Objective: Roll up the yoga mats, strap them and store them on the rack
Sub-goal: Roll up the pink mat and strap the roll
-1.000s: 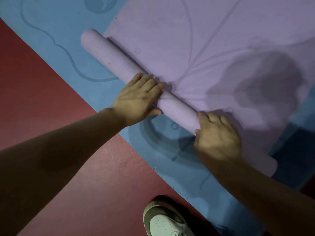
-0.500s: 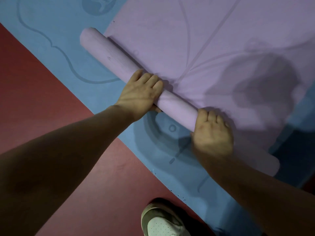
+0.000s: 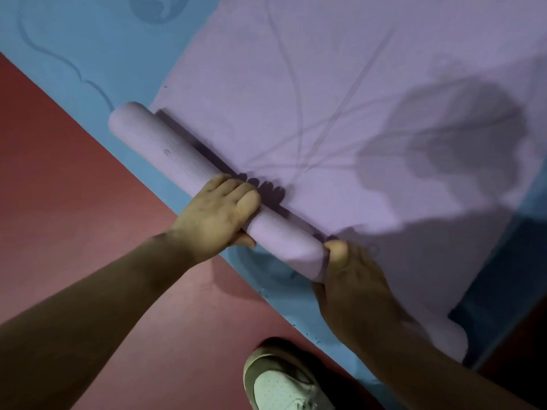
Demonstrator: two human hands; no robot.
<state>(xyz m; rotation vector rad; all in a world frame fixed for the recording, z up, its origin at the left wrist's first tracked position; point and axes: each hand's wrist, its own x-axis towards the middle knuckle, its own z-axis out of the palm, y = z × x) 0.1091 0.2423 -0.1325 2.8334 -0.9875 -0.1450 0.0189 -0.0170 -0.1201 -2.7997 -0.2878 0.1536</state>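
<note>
- Finds purple mat point(image 3: 325, 113) spread flat over blue mat point(image 3: 74, 39), with its near end wound into a tight roll point(image 3: 165, 149).
- Places roll on a diagonal, upper left to lower right, close to the near edge of blue mat; flat part of purple mat stretches away beyond it.
- Records left hand point(image 3: 216, 214) gripping roll about mid-length: fingers curled over the top, thumb tucked against the near side.
- Records right hand point(image 3: 352, 279) gripping roll further right, fingers bent over the top; cannot make out the thumb in shadow.
- Notes right end of roll showing past the right forearm.
- Notes red floor point(image 3: 74, 202) bordering blue mat on the near side, with a white shoe point(image 3: 284, 383) on it, just beside the mat edge.
</note>
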